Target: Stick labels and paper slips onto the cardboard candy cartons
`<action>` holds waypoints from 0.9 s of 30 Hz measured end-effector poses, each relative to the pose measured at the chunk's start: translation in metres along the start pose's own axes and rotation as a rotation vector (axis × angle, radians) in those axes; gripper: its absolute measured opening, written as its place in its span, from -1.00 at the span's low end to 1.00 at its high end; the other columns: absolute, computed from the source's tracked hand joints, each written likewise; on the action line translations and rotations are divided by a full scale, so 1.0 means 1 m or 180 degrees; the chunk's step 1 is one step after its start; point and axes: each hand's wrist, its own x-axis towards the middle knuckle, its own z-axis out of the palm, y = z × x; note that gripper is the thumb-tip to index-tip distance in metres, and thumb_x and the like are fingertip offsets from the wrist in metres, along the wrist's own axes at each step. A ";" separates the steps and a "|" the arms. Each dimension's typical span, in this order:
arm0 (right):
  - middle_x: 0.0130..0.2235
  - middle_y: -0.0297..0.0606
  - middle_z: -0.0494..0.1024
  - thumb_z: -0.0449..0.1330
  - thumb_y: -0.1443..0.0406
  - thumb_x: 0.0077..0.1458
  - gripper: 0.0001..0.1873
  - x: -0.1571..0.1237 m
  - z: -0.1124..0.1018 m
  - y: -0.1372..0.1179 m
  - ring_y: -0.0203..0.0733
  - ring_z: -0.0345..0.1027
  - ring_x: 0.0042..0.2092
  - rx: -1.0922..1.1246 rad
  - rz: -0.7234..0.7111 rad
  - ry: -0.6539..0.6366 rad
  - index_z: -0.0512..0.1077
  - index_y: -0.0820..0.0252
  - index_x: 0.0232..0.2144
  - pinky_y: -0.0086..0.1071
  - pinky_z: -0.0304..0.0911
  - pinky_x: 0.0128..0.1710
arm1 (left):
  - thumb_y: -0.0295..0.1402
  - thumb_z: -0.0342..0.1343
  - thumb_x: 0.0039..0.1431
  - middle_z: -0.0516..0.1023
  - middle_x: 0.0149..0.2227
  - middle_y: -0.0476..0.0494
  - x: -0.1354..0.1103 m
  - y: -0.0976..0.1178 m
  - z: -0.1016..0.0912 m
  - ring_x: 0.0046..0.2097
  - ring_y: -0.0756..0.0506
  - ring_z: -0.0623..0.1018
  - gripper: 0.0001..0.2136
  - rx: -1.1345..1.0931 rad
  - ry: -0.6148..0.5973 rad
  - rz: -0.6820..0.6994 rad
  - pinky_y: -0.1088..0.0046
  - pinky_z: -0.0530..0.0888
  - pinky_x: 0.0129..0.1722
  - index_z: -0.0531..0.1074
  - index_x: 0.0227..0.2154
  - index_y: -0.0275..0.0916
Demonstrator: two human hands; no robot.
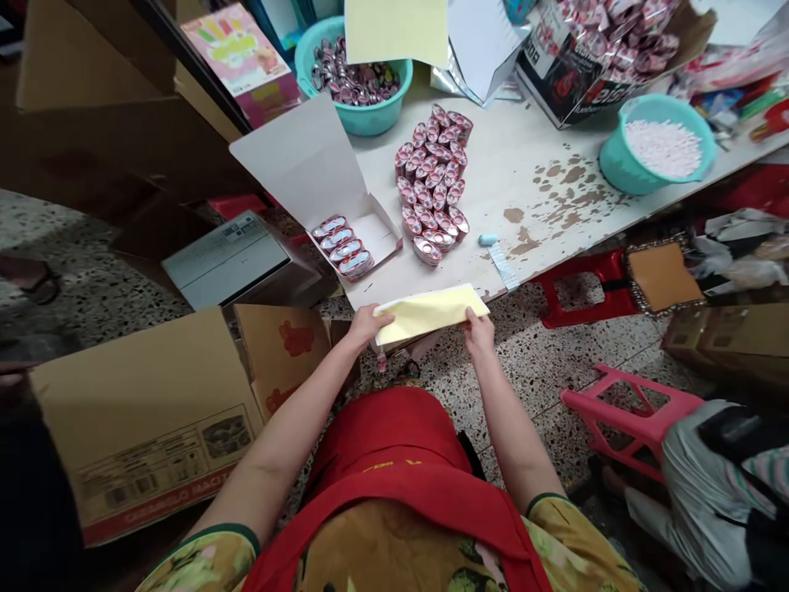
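Between both hands a folded pale yellow paper sheet (435,314) is held level at the table's front edge. My left hand (368,323) pinches its left end, and my right hand (479,330) grips its right end. Just beyond, an open white carton (385,220) holds several small pink-and-silver packs (342,247) in a row at its left side. Right of the carton, a cluster of small oval pink-and-red packs (435,177) stands on the white table (486,140). A pale blue strip (502,261) with a rolled end lies near the table edge.
At the back, a teal basin (373,122) holds small packs, with a yellow sheet (398,29) over it. Another teal basin (641,168) contains white-pink pieces. A big cardboard box (148,395) stands at left. Pink stool (634,403) and a seated person (708,493) are at right.
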 end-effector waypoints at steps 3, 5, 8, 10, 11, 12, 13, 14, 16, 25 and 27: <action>0.12 0.04 0.46 0.20 0.14 0.00 -0.47 0.052 -0.029 -0.012 -0.06 0.44 0.09 -0.0386 -0.0211 0.0463 0.29 0.19 0.02 -0.08 0.43 0.03 | -0.25 0.34 -0.07 0.58 -0.10 -0.32 0.015 0.008 -0.011 -0.05 -0.32 0.56 -0.48 0.0828 0.0392 -0.0252 0.20 0.49 -0.08 0.46 -0.01 -0.33; 0.22 0.08 0.34 0.14 0.21 0.01 -0.42 0.083 -0.053 -0.024 -0.09 0.33 0.21 -0.0574 -0.0408 0.0709 0.21 0.19 0.11 -0.11 0.32 0.17 | -0.24 0.34 -0.04 0.46 0.09 -0.44 0.013 0.010 -0.017 0.10 -0.44 0.48 -0.31 0.1648 0.0859 -0.0234 0.00 0.44 0.03 0.32 0.19 -0.27; 0.27 0.12 0.26 0.10 0.31 -0.07 -0.32 0.124 -0.085 -0.040 -0.12 0.22 0.28 -0.0797 -0.0594 0.0708 0.13 0.25 0.15 -0.14 0.11 0.32 | -0.22 0.24 0.11 0.32 0.22 -0.47 -0.002 0.013 -0.015 0.21 -0.48 0.35 -0.32 0.2406 0.1523 0.0223 -0.12 0.38 0.12 0.21 0.29 -0.24; 0.25 0.13 0.29 0.09 0.32 -0.11 -0.32 0.148 -0.099 -0.046 -0.10 0.23 0.28 -0.0883 -0.0599 0.0491 0.14 0.26 0.13 -0.11 0.08 0.34 | -0.28 0.12 0.22 0.39 0.15 -0.39 -0.008 0.022 0.001 0.18 -0.38 0.39 -0.54 0.2288 0.1456 0.0809 -0.01 0.37 0.18 0.35 0.17 -0.26; 0.24 0.12 0.31 0.09 0.32 -0.13 -0.33 0.159 -0.104 -0.047 -0.09 0.25 0.27 -0.0911 -0.0578 0.0352 0.15 0.24 0.11 -0.08 0.09 0.33 | -0.31 0.07 0.26 0.43 0.11 -0.34 -0.007 0.030 0.014 0.16 -0.31 0.42 -0.65 0.2146 0.1278 0.1178 0.07 0.37 0.20 0.42 0.09 -0.24; 0.23 0.11 0.33 0.09 0.32 -0.16 -0.33 0.170 -0.107 -0.046 -0.06 0.25 0.26 -0.0938 -0.0553 0.0215 0.16 0.23 0.09 -0.06 0.12 0.31 | -0.33 0.03 0.29 0.46 0.06 -0.29 -0.003 0.042 0.030 0.13 -0.25 0.44 -0.72 0.1985 0.1033 0.1568 0.16 0.38 0.21 0.46 0.01 -0.22; 0.22 0.10 0.34 0.11 0.32 -0.19 -0.32 0.179 -0.109 -0.044 -0.04 0.25 0.26 -0.0969 -0.0522 0.0088 0.16 0.21 0.07 -0.03 0.14 0.29 | -0.33 0.01 0.31 0.49 0.03 -0.25 0.004 0.056 0.048 0.11 -0.21 0.46 -0.76 0.1833 0.0777 0.1933 0.22 0.39 0.20 0.49 -0.05 -0.20; 0.21 0.09 0.35 0.13 0.33 -0.24 -0.30 0.187 -0.110 -0.041 -0.01 0.25 0.26 -0.1006 -0.0488 -0.0030 0.17 0.20 0.06 -0.02 0.17 0.27 | -0.33 0.01 0.32 0.50 0.02 -0.22 0.015 0.072 0.068 0.10 -0.18 0.47 -0.78 0.1714 0.0543 0.2250 0.25 0.40 0.19 0.50 -0.08 -0.18; 0.16 0.07 0.39 0.18 0.36 -0.32 -0.27 0.200 -0.110 -0.031 0.04 0.26 0.24 -0.1093 -0.0421 -0.0258 0.20 0.20 0.02 -0.01 0.20 0.24 | -0.33 0.04 0.31 0.52 0.01 -0.20 0.041 0.104 0.108 0.10 -0.17 0.48 -0.79 0.1605 0.0154 0.2641 0.26 0.41 0.17 0.51 -0.09 -0.19; -0.37 -0.28 0.60 0.45 0.31 -0.36 -0.68 0.173 -0.125 -0.011 -0.14 0.44 -0.26 -0.1341 0.0051 -0.1545 0.50 0.26 -0.46 -0.15 0.36 0.01 | -0.31 0.08 0.26 0.62 -0.10 -0.18 0.036 0.093 0.182 -0.17 -0.10 0.57 -0.76 0.0942 -0.0621 0.1610 0.33 0.48 -0.02 0.54 -0.11 -0.28; -0.43 -0.28 0.58 0.47 0.24 -0.29 -0.68 0.143 -0.131 -0.025 -0.22 0.40 -0.37 -0.1248 0.0226 -0.1793 0.52 0.29 -0.45 -0.25 0.40 -0.20 | -0.30 0.10 0.24 0.62 -0.10 -0.23 0.006 0.067 0.179 -0.09 -0.15 0.58 -0.72 0.0648 -0.0877 0.1175 0.29 0.48 0.02 0.52 -0.06 -0.31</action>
